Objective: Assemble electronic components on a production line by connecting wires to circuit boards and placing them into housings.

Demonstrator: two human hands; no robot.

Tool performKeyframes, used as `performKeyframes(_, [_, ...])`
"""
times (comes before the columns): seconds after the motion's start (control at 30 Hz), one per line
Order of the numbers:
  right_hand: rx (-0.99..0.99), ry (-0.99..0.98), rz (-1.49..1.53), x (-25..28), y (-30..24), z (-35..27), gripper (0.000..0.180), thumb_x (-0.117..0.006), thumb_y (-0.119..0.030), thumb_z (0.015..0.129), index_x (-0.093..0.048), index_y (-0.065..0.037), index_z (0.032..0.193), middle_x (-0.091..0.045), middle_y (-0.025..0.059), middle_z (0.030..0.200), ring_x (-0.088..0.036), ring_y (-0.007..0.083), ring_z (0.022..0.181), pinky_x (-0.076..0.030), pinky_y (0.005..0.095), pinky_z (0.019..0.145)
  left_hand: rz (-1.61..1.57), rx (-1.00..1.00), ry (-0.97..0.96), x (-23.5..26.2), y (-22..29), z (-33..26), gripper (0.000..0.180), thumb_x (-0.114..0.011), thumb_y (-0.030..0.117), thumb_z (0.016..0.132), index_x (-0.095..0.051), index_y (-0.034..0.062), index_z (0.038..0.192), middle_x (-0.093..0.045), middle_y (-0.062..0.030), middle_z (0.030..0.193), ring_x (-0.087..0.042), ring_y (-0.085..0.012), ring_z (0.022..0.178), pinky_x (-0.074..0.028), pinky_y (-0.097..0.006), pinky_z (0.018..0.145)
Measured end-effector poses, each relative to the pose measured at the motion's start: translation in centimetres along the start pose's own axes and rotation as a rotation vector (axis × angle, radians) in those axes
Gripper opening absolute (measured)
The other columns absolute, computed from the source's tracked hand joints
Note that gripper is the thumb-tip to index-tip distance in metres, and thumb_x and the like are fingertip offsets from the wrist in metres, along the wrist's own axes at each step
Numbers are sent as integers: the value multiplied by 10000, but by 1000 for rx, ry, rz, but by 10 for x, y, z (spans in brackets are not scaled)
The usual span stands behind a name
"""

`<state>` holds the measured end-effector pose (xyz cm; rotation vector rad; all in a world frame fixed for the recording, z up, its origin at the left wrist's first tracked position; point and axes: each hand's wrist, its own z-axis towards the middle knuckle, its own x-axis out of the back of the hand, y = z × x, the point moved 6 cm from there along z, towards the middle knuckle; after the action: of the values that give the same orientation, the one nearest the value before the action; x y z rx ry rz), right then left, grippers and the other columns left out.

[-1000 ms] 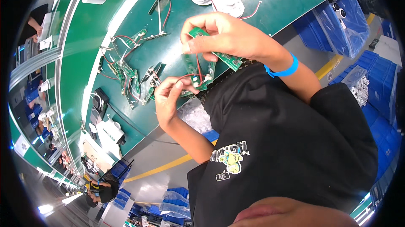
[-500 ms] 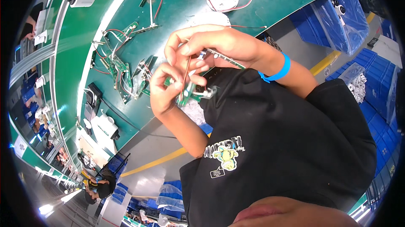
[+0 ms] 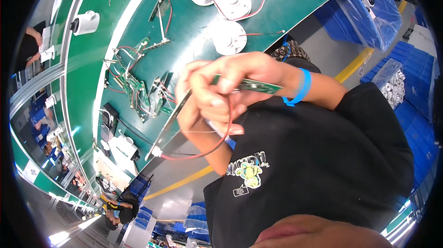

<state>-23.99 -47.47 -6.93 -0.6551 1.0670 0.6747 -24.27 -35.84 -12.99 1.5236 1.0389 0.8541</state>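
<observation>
My right hand [image 3: 240, 70], with a blue band at its wrist, is closed on a narrow green circuit board [image 3: 260, 85] that sticks out toward the wrist. My left hand [image 3: 188, 116] is partly covered by the right one, and its fingers are curled. A second long, thin circuit board [image 3: 170, 122] slants down to the left from between the hands, seen nearly edge-on. From a white connector at its lower end, a red and black wire [image 3: 207, 152] loops back up to the fingers. Which fingers pinch the second board is partly hidden.
Several wired circuit boards [image 3: 134, 84] lie in a tangle on the green table [image 3: 184, 31]. White round housings [image 3: 229, 38] with wires stand at the back. White cameras [image 3: 86, 23] sit at the left. Blue bins [image 3: 364, 15] stand on the floor at right.
Both hands have drawn together and overlap more. The thin board and its looped wire now stretch out to the lower left; before, boards were bunched by the left hand. The view has shifted slightly.
</observation>
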Motion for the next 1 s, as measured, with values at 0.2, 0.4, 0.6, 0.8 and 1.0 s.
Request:
performKeyframes(0.2, [-122,124,-555,-9,-41,-52,361,-584,-313,866,-566,44,908,-555,79,803,-596,153,669,-421,243,543,100,94,429,91,9,1,354,-594,118,910,-517,-5,1232,-491,-140,1229,-581,-165,864,-525,-300,761])
performKeyframes(0.4, [-37,332,-640,1,-61,-105,258,-580,-229,843,-569,23,895,-603,86,808,-602,142,705,-390,227,546,1305,175,498,130,43,37,491,-605,325,903,-511,36,1288,-384,-219,1353,-564,-321,1048,-455,-421,918])
performKeyframes(0.6, [170,519,-624,-4,-61,-163,201,-549,-163,853,-570,21,929,-616,92,844,-609,145,725,-405,224,570,1544,-165,507,137,108,229,656,-661,422,818,-455,65,1329,-407,-252,1368,-438,-410,1234,-410,-493,978])
performKeyframes(0.8, [172,631,-812,-19,-59,-174,175,-480,-84,848,-581,21,944,-537,8,768,-507,78,673,-443,241,658,1700,309,17,231,43,332,745,-759,333,649,-511,110,1314,-471,-219,1365,-489,-385,1224,-445,-475,965])
performKeyframes(1.0, [210,668,-765,2,-57,-185,181,-462,-84,855,-581,24,938,-502,-13,700,-469,64,646,-457,266,671,1248,593,-8,233,104,298,567,-758,322,765,-548,35,1206,-648,-103,998,-636,-197,882,-529,-306,652])
